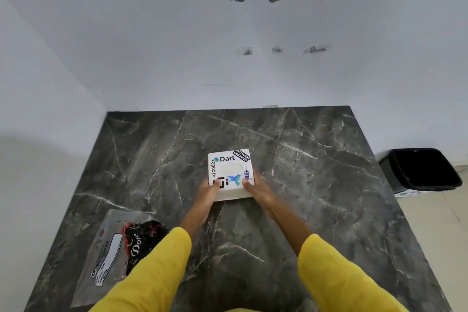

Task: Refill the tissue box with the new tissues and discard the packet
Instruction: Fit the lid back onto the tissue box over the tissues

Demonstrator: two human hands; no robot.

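Dark marble tabletop (316, 159) set against white wall. White stickered tissue box (230, 175) at tabletop centre, gripped at near corners by left hand (207, 191) and right hand (257, 189), fingers closed on box. Flattened tissue packet (119, 248) lying near left. Black bin (421, 170) on floor, right.

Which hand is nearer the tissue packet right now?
Left. The left hand grips the tissue box's near-left corner, on the tissue packet's side; the right hand grips the near-right corner, farther away.
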